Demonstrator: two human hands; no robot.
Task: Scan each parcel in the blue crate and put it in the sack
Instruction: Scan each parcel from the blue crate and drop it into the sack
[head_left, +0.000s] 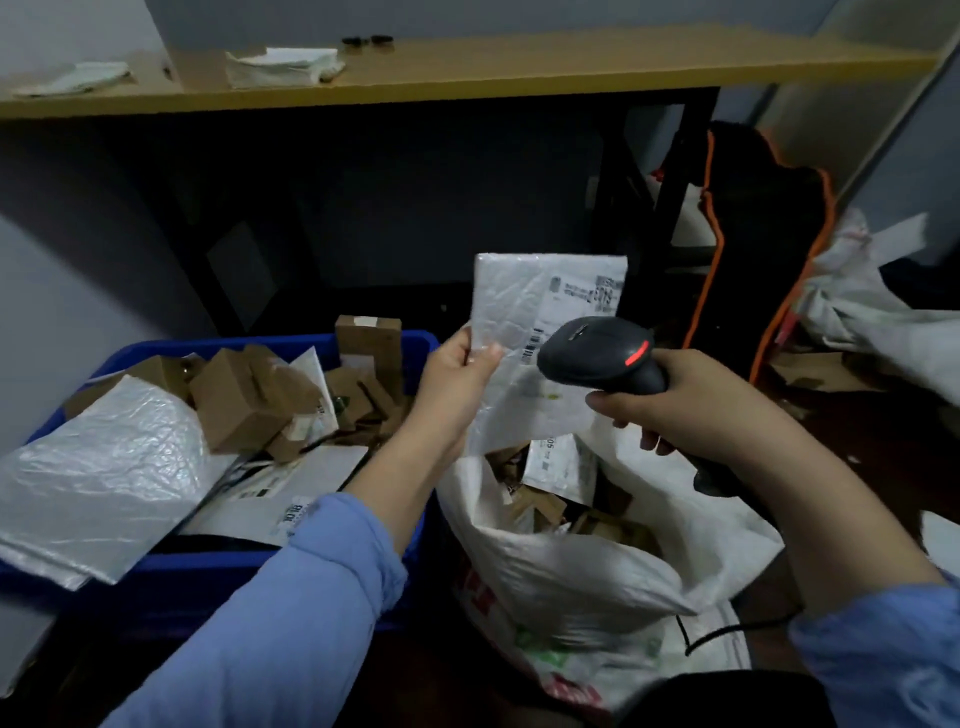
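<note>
The left hand (457, 379) holds a white parcel (540, 332) up over the open sack (571, 577), just past the blue crate's (130, 353) right edge. The label faces the scanner (597, 353) so it can be read. Its grip pinches the parcel's left edge. The right hand's (691, 400) grip is curled tight round the scanner handle.

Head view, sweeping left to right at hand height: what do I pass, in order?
White padded mailer → brown boxes → left hand → held parcel → scanner → right hand → black bag with orange trim.
</note>
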